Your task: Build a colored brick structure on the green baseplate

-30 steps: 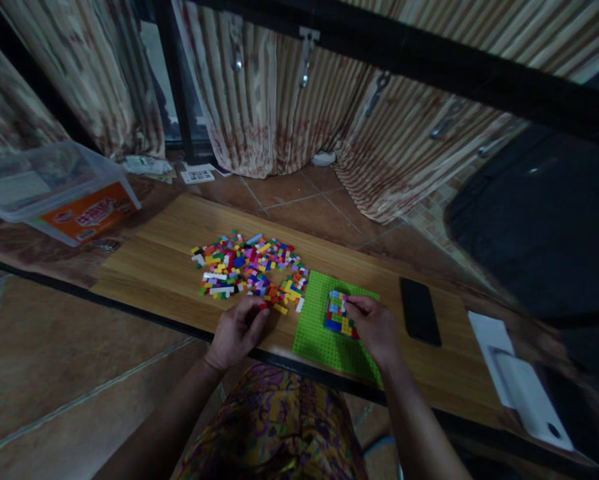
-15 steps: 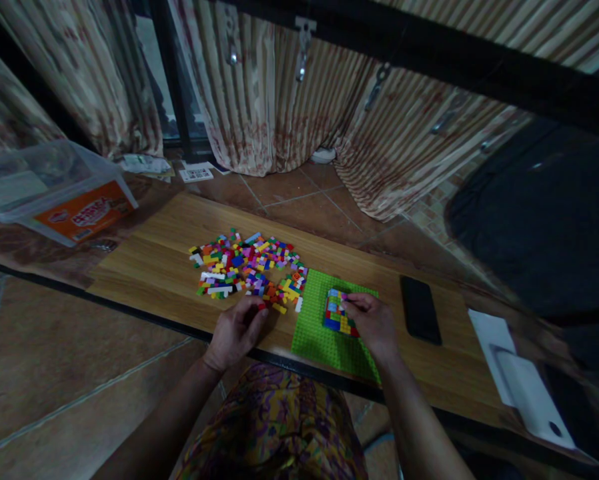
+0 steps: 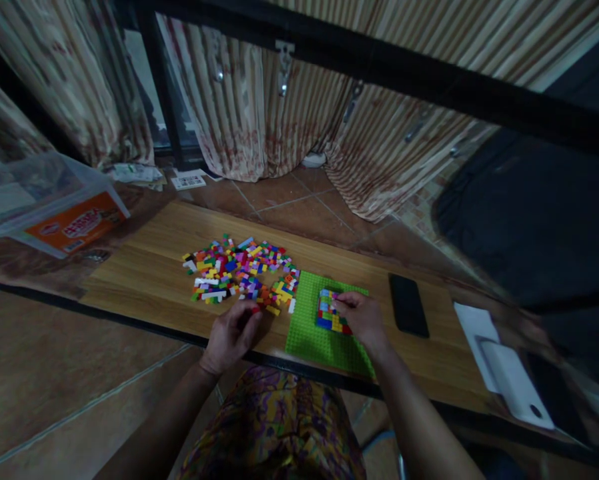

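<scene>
My left hand [image 3: 232,335] is closed near the table's front edge, with a small red toy brick [image 3: 256,309] pinched between thumb and finger. Beyond it lies a loose pile of many-coloured toy bricks [image 3: 239,265]. A green studded baseplate [image 3: 304,333] lies to the right of the pile. On it sits a low block of joined bricks [image 3: 325,312] in blue, yellow, red and light blue. My right hand [image 3: 363,319] reaches over this block from the right, its fingertips pinched on a toy brick at the top. The fingers hide most of that brick and the block's right part.
A black phone [image 3: 408,305] lies on the wooden table [image 3: 144,267] right of the baseplate. Farther right are a white sheet and a white case [image 3: 517,383]. A clear plastic box [image 3: 69,213] with an orange label stands at the left. Striped curtains [image 3: 259,113] hang behind.
The whole view has shifted slightly. My right fingertips have moved a little over the block's top edge; a purple-pink bit seen there before is now less visible. My left hand keeps the red brick.
</scene>
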### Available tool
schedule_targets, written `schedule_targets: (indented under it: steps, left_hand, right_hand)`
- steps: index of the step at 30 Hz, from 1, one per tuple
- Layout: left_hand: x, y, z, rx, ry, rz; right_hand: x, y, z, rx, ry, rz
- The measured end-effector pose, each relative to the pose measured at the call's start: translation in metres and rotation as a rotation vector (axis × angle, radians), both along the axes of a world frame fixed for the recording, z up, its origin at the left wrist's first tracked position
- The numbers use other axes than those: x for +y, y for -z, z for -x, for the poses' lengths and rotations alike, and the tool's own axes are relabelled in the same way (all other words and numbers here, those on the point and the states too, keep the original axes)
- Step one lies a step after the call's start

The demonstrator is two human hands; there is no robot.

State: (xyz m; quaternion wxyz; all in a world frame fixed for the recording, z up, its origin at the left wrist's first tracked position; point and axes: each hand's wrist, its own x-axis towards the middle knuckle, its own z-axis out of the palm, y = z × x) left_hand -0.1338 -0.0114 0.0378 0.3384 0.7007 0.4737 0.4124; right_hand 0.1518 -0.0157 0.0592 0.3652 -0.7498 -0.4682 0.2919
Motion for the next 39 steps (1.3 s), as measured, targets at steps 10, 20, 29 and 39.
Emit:
schedule_targets:
  steps: [10, 20, 29, 39]
  left_hand:
    - [-0.003, -0.034, -0.02, 0.135, -0.059, -0.176]
    - [-0.011, -0.033, -0.122, 0.613, 0.313, -0.176]
    - [-0.008, -0.039, -0.132, 0.731, 0.362, -0.198]
    - [-0.008, -0.04, -0.131, 0.718, 0.357, -0.211]
  right_hand:
    - [-0.005, -0.006, -0.005, -0.104, -0.09, -0.171]
    - [0.007, -0.02, -0.011, -0.411, -0.381, -0.168]
    - [0.01, -0.014, -0.015, -0.27, -0.38, -0.194]
    - [0.016, -0.014, -0.017, 0.05, -0.116, -0.179]
